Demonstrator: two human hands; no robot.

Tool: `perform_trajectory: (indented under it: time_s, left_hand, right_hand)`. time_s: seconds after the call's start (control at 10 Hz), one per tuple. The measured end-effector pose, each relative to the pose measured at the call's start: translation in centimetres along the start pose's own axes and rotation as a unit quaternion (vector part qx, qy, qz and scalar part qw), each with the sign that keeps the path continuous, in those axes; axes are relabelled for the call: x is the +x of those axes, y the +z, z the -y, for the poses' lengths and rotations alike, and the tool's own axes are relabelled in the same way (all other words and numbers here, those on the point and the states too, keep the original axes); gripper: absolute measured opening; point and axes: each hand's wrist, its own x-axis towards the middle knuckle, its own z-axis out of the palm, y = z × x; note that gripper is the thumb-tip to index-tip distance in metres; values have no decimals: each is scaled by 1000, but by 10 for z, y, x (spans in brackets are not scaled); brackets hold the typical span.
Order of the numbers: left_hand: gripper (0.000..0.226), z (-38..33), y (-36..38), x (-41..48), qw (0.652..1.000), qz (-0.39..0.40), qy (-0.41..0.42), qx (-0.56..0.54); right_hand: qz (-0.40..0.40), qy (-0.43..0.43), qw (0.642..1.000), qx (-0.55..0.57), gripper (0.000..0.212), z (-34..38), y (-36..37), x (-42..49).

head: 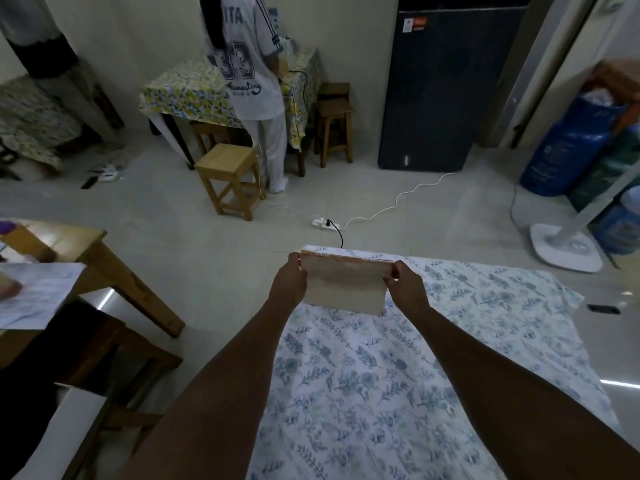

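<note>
Cream-coloured cloth with an orange band along its top edge (346,285) hangs between our two hands, held up by its upper corners. Our left hand (289,282) pinches the left corner with curled fingers, and our right hand (405,284) pinches the right corner the same way. Under both hands, and running back beneath our forearms, lies a white bedsheet printed with blue-green flowers (433,358); the cloth hangs over its far end. Just beyond the hands sits a white power strip (323,224) with a black plug in it. Farther beyond the left hand stands a person in a white jersey (247,64) with a large "33" on the back; the script under it is too blurred to read. Well beyond the right hand, a dark refrigerator (446,91) carries stickers we cannot read.
</note>
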Motion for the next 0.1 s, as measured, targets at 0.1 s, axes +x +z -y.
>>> perform_trajectory:
  time_s: [0.1]
  left_hand:
    - [41, -4, 5, -7, 999, -40, 11, 31]
  right_hand:
    - [13, -11, 998, -54, 36, -6, -6, -3]
